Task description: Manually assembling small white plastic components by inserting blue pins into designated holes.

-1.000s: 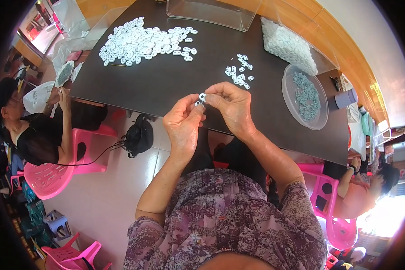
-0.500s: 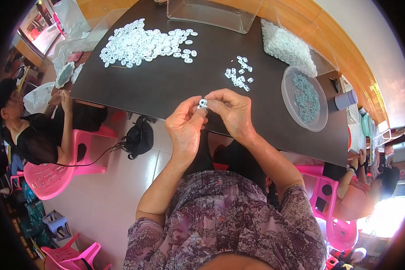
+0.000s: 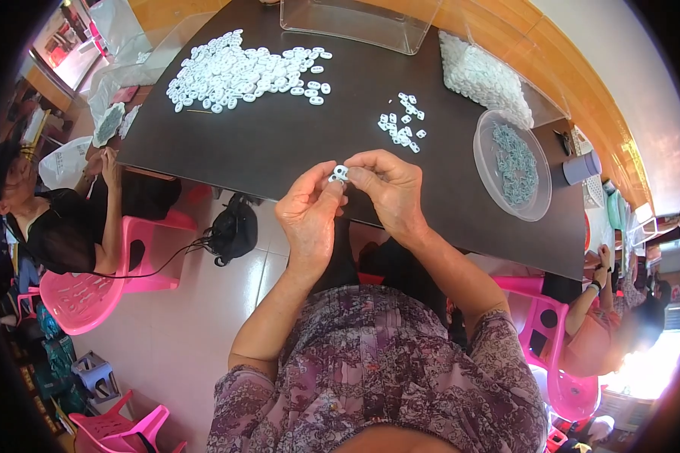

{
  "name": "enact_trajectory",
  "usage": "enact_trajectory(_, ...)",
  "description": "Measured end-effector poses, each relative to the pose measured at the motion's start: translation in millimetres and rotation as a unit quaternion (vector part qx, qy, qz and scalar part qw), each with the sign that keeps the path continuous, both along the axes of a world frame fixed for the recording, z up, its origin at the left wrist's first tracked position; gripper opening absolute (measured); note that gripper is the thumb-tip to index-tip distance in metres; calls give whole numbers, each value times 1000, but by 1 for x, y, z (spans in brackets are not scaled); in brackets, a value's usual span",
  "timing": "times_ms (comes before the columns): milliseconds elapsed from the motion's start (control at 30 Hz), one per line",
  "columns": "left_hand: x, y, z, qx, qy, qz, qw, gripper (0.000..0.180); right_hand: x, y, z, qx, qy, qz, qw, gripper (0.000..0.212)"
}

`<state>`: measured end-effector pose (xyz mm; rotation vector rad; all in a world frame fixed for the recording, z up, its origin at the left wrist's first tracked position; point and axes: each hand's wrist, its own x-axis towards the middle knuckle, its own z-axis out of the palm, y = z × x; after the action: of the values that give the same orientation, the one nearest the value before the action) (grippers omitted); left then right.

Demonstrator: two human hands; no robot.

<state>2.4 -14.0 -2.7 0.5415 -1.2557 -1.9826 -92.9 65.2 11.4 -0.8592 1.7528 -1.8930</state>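
Observation:
Between my fingertips, just over the table's near edge, is a small white plastic piece with dark holes (image 3: 339,174). My left hand (image 3: 310,215) pinches it from the left with thumb and forefinger. My right hand (image 3: 389,192) is closed in a pinch at its right side; anything smaller between those fingers is hidden. Beyond my hands lies a small scatter of white plastic pieces (image 3: 402,130). A large heap of oval white pieces with two holes each (image 3: 234,74) covers the far left of the table.
On the dark table (image 3: 295,140), a round clear tub (image 3: 482,170) of small grey-green parts stands at right, beside a purple-lidded container (image 3: 582,167). Behind lie a bag of white pieces (image 3: 483,79) and a clear bin (image 3: 355,34). People sit at both sides on pink chairs (image 3: 155,253).
My hands stay almost in place, with the white piece turned slightly between the fingertips. The person at right has shifted an arm, and the person at left has moved their head.

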Motion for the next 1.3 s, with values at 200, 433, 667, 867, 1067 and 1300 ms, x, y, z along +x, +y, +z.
enact_trajectory(200, 1, 0, 0, 3, -5, 7, 1000, 23, -1, -2, -3, 7, 4, -1, 1000, 10)
enact_trajectory(433, 1, 1, -2, 25, 2, 6, 1000, 24, 2, -3, -3, 13, 7, -4, 1000, 10)
enact_trajectory(667, 1, 2, -5, 27, 4, 22, 999, 24, 5, -5, -4, 13, 8, -9, 1000, 9)
enact_trajectory(867, 0, 2, -7, 44, 7, 20, 999, 23, 3, -4, -3, 34, 12, 6, 999, 8)
enact_trajectory(1067, 1, 1, -6, 44, -1, -8, 999, 23, 3, -4, -4, 23, 12, 8, 1000, 5)
enact_trajectory(1300, 3, -1, -4, 43, -7, -19, 999, 23, 2, 2, -5, 18, 3, 52, 999, 16)
